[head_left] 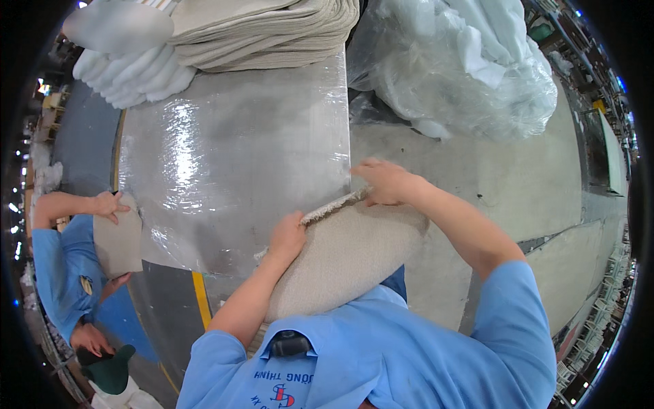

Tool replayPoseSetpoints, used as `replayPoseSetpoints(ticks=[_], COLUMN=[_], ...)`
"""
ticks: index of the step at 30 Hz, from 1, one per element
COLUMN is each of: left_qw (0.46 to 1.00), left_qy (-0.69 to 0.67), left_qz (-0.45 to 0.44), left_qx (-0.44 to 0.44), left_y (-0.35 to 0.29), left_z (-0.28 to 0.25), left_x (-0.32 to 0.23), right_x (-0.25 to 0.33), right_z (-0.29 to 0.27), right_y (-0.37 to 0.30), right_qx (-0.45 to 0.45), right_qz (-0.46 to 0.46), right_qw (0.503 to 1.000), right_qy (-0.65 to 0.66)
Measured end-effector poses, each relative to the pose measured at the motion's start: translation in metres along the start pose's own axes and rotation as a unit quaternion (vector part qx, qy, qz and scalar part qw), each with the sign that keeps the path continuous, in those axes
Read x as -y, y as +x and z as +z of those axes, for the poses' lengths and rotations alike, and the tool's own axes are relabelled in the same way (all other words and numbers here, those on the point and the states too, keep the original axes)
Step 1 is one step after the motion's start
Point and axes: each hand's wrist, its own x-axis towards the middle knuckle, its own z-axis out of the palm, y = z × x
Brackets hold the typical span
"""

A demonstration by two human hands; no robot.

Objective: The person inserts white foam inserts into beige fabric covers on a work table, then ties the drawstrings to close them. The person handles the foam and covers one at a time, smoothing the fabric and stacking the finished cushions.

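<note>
A beige woven cushion cover (340, 252), bulging as if filled, rests against my front near the table's edge. Its open, frayed-looking edge runs along the far side, between my hands. With fingers closed, my left hand (288, 240) grips the left end of that edge. At the right end, my right hand (387, 183) pinches the edge with its lower fingers, while the upper ones reach out to the left over the opening. What fills the cover is mostly hidden.
A plastic-wrapped table (231, 157) lies ahead, bearing a stack of beige covers (266, 34) and white padding (133, 75). A large clear bag of white filling (463, 68) stands at the far right. On the left, a co-worker (65, 273) in blue holds a beige piece (119, 238).
</note>
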Motion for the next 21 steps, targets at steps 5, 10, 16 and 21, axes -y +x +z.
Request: replayPoseSetpoints(ticks=[5, 10, 16, 21], left_qw=[0.999, 0.996, 0.990, 0.985], left_qy=[-0.012, 0.001, 0.037, 0.015], left_qz=[-0.019, -0.064, -0.096, -0.108], left_qx=[-0.039, -0.067, -0.097, -0.135], left_y=[-0.024, -0.049, -0.035, -0.032], left_z=[-0.017, -0.019, -0.002, 0.014], left_x=[-0.004, 0.029, 0.044, 0.046], right_x=[0.038, 0.074, 0.086, 0.066], right_z=[0.027, 0.047, 0.052, 0.066], right_y=[0.044, 0.057, 0.073, 0.078], right_qx=[0.116, 0.069, 0.012, -0.046], right_qz=[0.025, 0.054, 0.074, 0.037], right_qw=[0.989, 0.994, 0.997, 0.998], right_qy=[-0.089, -0.069, -0.026, -0.001])
